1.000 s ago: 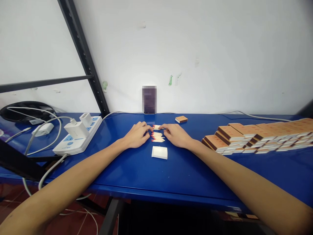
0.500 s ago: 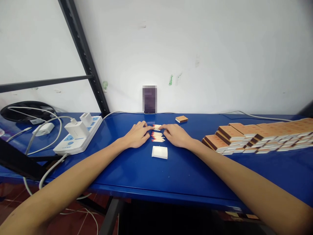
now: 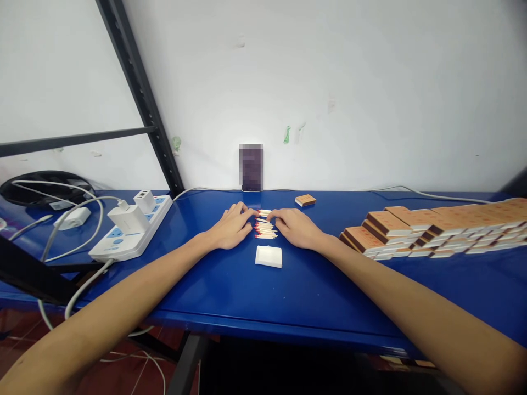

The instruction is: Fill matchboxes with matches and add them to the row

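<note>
Red-tipped matches (image 3: 265, 226) lie in a short column on the blue table, their heads pointing left. My left hand (image 3: 233, 226) rests at their left side, its index fingertip by the heads of the upper matches, thumb apart from it. On the other side, my right hand (image 3: 297, 227) has its index fingertip at the plain ends of the same upper matches, with the thumb lower down. Neither hand is closed round anything. Just below the matches lies a white matchbox tray (image 3: 269, 256). A closed orange-brown matchbox (image 3: 305, 200) sits farther back, right of centre.
Many stacked matchboxes (image 3: 444, 226) cover the table's right side. At the left are a white power strip (image 3: 134, 233) with chargers, loose cables and a black shelf post (image 3: 144, 99). A blurred dark device (image 3: 251, 169) leans against the wall.
One match just under the upper ones now lies at a slant between the two hands. Both hands have stayed almost in place.
</note>
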Demonstrator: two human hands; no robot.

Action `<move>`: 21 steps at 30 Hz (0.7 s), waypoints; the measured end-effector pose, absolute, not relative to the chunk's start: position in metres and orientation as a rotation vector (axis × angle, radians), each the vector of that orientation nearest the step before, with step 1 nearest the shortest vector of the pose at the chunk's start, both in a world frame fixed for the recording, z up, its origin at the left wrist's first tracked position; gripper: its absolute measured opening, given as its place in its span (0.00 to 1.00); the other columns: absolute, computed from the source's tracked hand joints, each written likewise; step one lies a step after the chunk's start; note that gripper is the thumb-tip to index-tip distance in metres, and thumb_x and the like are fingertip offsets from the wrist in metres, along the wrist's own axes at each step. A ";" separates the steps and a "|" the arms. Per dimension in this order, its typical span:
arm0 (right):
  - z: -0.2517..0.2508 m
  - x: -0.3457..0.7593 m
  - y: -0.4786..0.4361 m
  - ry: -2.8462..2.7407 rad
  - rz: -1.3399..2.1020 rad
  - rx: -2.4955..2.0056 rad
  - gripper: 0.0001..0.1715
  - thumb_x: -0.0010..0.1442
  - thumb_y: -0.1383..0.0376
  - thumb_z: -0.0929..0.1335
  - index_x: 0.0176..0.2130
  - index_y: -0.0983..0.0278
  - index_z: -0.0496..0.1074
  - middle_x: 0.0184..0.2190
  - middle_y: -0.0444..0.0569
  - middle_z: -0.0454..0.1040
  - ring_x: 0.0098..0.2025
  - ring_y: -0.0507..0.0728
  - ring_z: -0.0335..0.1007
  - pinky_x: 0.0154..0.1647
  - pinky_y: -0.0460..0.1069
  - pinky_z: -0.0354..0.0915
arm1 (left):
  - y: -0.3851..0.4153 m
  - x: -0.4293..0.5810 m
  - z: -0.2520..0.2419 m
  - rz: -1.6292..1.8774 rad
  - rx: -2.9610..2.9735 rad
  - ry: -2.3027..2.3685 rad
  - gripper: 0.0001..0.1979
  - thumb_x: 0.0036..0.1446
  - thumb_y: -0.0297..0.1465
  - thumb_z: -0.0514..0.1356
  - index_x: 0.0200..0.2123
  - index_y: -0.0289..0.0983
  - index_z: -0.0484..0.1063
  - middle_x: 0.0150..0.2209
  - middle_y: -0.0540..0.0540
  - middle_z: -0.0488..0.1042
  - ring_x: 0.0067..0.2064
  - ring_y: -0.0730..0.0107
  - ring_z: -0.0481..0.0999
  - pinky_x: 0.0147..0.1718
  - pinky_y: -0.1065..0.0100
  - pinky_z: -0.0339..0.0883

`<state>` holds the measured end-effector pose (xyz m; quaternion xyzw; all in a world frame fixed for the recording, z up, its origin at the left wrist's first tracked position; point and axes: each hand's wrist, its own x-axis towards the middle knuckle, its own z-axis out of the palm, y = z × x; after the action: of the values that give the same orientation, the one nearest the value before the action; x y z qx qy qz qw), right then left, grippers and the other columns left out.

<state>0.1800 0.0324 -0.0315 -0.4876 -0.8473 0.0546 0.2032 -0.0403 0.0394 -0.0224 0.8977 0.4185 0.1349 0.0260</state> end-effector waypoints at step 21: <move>-0.033 0.179 0.034 -2.316 0.148 -1.417 0.22 0.63 0.71 0.58 0.53 0.63 0.71 0.47 0.52 0.77 0.46 0.59 0.72 0.43 0.49 0.61 | 0.037 -0.038 -0.019 0.326 2.778 1.314 0.23 0.63 0.33 0.45 0.60 0.46 0.63 0.45 0.43 0.62 0.46 0.57 0.62 0.47 0.52 0.59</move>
<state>0.1787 0.0339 -0.0327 -0.5095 -0.8329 0.0532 0.2096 -0.0384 0.0372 -0.0194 0.8987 0.4251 0.1053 0.0255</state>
